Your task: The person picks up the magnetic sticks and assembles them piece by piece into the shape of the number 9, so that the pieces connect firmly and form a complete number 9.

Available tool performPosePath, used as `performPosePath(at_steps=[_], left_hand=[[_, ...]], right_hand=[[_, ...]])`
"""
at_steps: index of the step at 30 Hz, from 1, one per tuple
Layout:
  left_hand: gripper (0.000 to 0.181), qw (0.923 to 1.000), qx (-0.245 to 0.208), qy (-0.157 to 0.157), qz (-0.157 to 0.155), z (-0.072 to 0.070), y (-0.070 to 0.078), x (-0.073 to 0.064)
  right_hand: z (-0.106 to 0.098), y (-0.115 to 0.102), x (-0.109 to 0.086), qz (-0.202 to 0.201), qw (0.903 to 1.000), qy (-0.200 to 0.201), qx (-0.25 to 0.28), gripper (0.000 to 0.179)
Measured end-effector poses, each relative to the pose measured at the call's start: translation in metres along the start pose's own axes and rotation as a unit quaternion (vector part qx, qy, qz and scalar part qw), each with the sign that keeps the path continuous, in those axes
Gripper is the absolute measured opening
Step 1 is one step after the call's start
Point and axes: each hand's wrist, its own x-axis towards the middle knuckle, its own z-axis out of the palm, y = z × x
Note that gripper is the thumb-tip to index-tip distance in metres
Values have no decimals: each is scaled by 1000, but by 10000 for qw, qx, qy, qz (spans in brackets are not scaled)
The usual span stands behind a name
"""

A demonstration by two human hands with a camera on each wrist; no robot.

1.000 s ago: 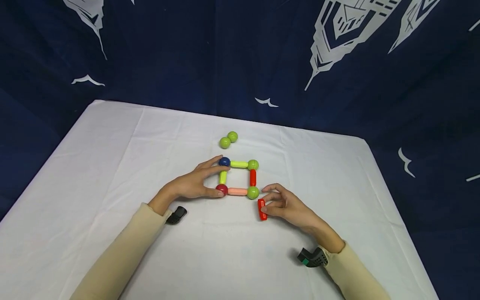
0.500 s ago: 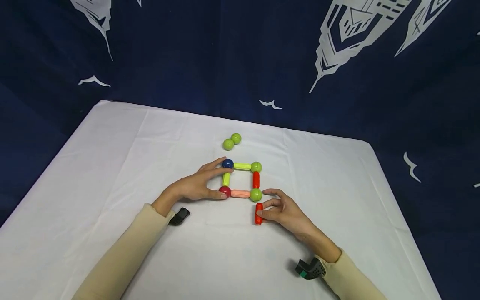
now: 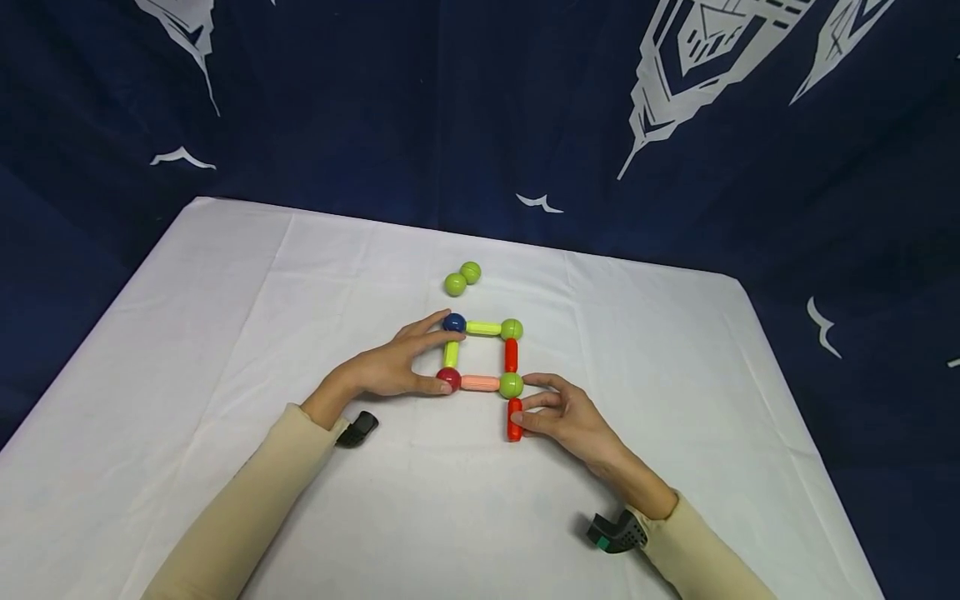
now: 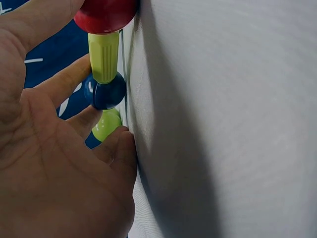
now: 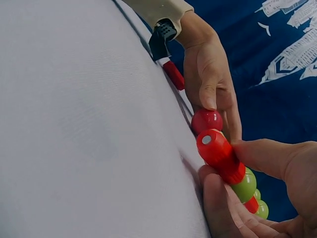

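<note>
My right hand pinches a red magnetic rod between thumb and fingers. Its far end meets the near-right green ball of a square made of balls and rods; a silver tip shows on the free end. My left hand spans the square's left side with rather straight fingers. The thumb touches the red ball, and fingertips rest at the blue ball. Between those balls lies a yellow-green rod. A pink rod, a red rod and another yellow-green rod make the other sides.
Two loose green balls touch each other beyond the square. A white cloth covers the table, and a dark blue curtain hangs behind it. Black cameras are worn at both wrists.
My right hand has straightened the red rod and brought it up against the near-right green ball; half a second ago a small gap showed. My left hand keeps its place on the square.
</note>
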Motion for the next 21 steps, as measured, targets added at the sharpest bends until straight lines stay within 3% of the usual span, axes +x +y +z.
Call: performPosePath(at_steps=[7, 13, 17, 19, 21], left_hand=[[74, 10000, -23, 10, 22, 1, -1, 0], [74, 10000, -10, -2, 73, 1, 0, 2], [74, 10000, -9, -11, 74, 1, -1, 3], [74, 10000, 8, -14, 50, 1, -3, 2], [75, 10000, 14, -24, 20, 0, -3, 2]], right_hand=[[-4, -1, 0, -235, 9997, -52, -78, 58], [-30, -8, 11, -920, 9926, 243, -748, 39], [-45, -29, 40, -1603, 9733, 590, -1535, 37], [-47, -42, 62, -1799, 9655, 567, -1795, 38], [-48, -53, 87, -1796, 9644, 372, -1904, 39]])
